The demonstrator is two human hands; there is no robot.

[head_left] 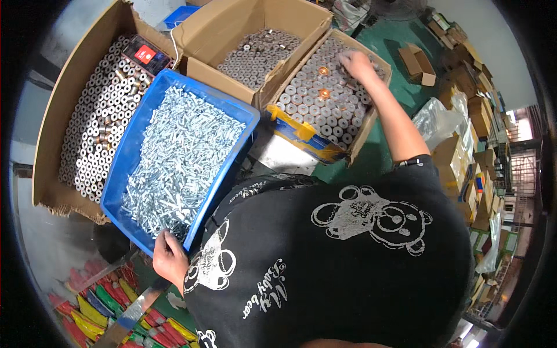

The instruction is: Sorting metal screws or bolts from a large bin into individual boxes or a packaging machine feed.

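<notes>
At the near corner of a blue plastic bin (243, 124) is my left hand (170, 261), thumb and fingers pinched together over the edge of the metal pins. Whatever they hold is too small to make out. Small silvery metal pins (180, 151) fill the bin in a loose heap. My right hand (358, 65) reaches over the far right side of a cardboard box (362, 136) packed with upright coil spools (313, 110). Its fingers are curled down at the spools, slightly blurred, and what is in them cannot be seen. Two spools there show copper colour.
Another cardboard box (203, 35) of spools stands at the back middle. On the left, a tall box (49, 168) holds more spools and a dark pack with a red label (144, 55). Colourful bundles (98, 313) lie low at left; an open carton (419, 64) sits on the green floor.
</notes>
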